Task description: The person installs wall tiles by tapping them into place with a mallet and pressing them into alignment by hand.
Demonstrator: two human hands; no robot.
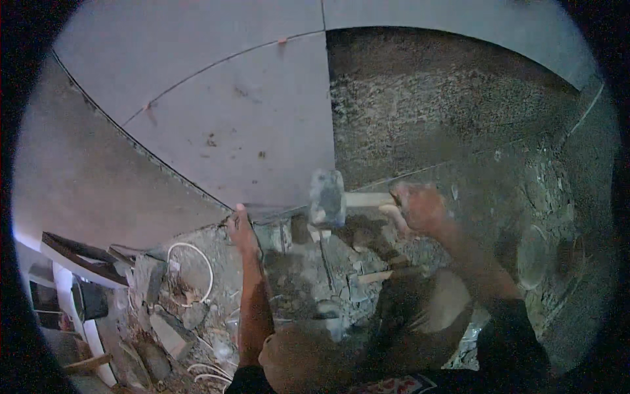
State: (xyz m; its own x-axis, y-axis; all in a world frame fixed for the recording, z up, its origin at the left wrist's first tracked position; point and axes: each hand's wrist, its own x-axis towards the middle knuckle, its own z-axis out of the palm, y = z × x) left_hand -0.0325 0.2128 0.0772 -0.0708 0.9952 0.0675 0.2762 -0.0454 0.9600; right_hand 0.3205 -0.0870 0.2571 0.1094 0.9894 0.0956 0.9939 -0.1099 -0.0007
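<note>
My right hand (420,207) is closed round the pale wooden handle (369,199) of a mallet. The mallet's thick grey head (327,198), worn and dusty, is at the lower right corner of a large light grey tile (256,131) on the wall; whether it touches the tile, I cannot tell. At the tile's lower left end is my left hand (243,231), one finger stretched upward against the edge and the others partly hidden. Dried smears mark the tile's face. Small orange spacers (282,41) sit in the curved joint above it.
Right of the tile, rough bare mortar (426,111) shows. Rubble and broken pieces (172,333) cover the ground below, with a loop of white cable (210,272) at the left. Dark-edged panels (82,256) lean at the far left. My knees are bent close below my hands.
</note>
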